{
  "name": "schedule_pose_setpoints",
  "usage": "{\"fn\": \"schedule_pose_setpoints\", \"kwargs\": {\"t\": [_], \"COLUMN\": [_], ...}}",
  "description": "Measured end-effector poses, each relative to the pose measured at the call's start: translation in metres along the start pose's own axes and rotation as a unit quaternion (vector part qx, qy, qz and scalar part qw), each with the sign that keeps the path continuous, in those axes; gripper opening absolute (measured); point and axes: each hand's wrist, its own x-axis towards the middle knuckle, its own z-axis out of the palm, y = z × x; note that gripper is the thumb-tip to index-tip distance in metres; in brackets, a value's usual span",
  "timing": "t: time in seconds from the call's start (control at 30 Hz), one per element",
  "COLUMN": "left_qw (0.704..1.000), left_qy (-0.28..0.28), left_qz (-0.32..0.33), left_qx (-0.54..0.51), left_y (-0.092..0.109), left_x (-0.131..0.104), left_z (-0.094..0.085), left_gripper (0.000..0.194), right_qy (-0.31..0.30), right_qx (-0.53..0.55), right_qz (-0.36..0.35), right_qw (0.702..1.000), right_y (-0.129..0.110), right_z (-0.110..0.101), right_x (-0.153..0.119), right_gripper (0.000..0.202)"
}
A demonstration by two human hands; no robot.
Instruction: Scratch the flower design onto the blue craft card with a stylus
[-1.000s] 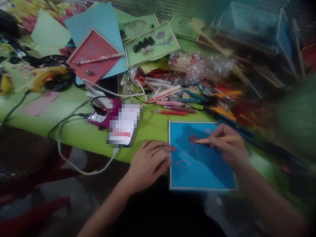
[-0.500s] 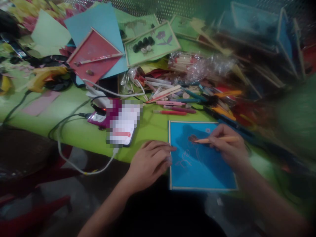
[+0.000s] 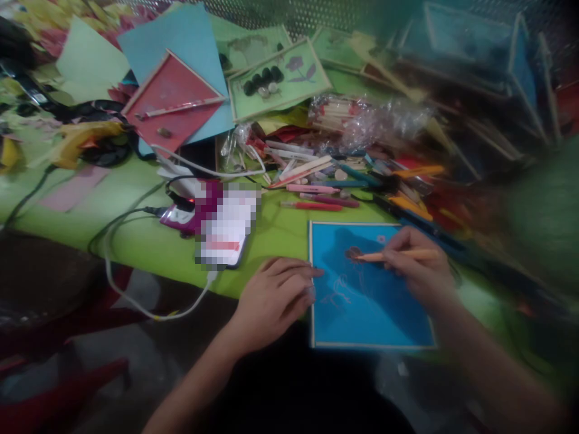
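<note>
My right hand [image 3: 420,274] grips an orange pen [image 3: 371,257]. Its tip meets a dark flower shape [image 3: 353,253] drawn on a blue panel [image 3: 371,322] with thin pale strips along its edges. Lower left on the panel, fine pale outlines [image 3: 337,295] show a leafy form. My left hand [image 3: 278,295] rests with its fingers stretched over the panel's left edge, holding nothing. The right hand hides part of the panel's right side, where its shadow falls.
Left of the panel lies a phone [image 3: 228,232] on a white cable [image 3: 108,265]. Several pens [image 3: 316,206] and sticks are heaped beyond the panel. A yellow glue gun [image 3: 76,141], a red framed panel [image 3: 174,117] and a green one [image 3: 275,81] lie farther back.
</note>
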Motion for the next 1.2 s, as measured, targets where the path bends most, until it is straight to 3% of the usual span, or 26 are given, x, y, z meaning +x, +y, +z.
{"fn": "schedule_pose_setpoints", "kwargs": {"t": [0.63,1.2], "left_qw": [1.0,1.0], "left_qy": [-0.008,0.001], "left_qz": [-0.007,0.004], "left_qx": [0.004,0.003], "left_y": [-0.001,0.0], "left_x": [-0.001,0.0], "left_z": [0.0,0.0], "left_gripper": [0.013,0.01], "right_qy": [-0.004,0.013], "right_qx": [-0.007,0.027], "right_qz": [0.019,0.01], "right_qw": [1.0,1.0], "right_y": [-0.005,0.009], "right_z": [0.002,-0.002], "right_x": [-0.001,-0.001], "right_gripper": [0.019,0.02]}}
